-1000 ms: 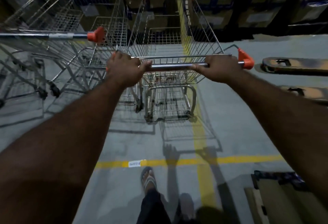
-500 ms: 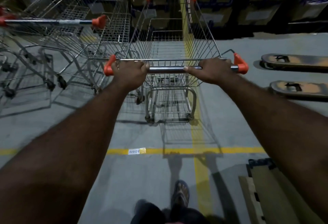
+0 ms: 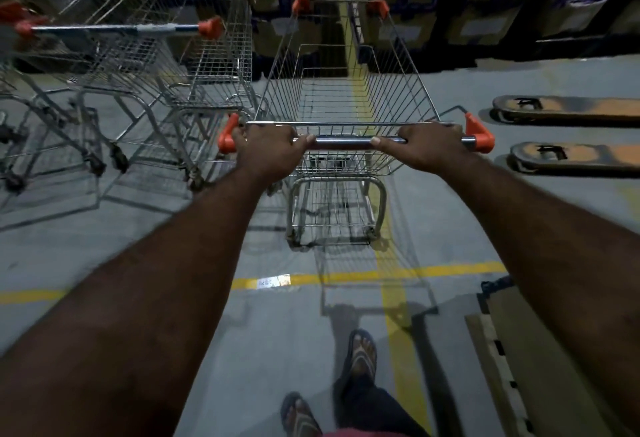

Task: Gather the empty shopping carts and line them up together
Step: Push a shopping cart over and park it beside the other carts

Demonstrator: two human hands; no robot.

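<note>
The empty silver wire shopping cart [image 3: 346, 90] stands on grey concrete floor [image 3: 277, 332] crossed by yellow painted lines [image 3: 450, 268]; left hand [image 3: 268, 151] and right hand [image 3: 427, 149] grip its steel handle bar [image 3: 343, 141], with other wire carts [image 3: 145, 56] just beside it at left.

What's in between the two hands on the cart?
Just a bare stretch of silver handle bar between the left hand and right hand, in the head view.

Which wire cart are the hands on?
The rightmost silver wire cart with orange handle caps; left hand and right hand grip its bar. The other carts stand untouched.
</note>
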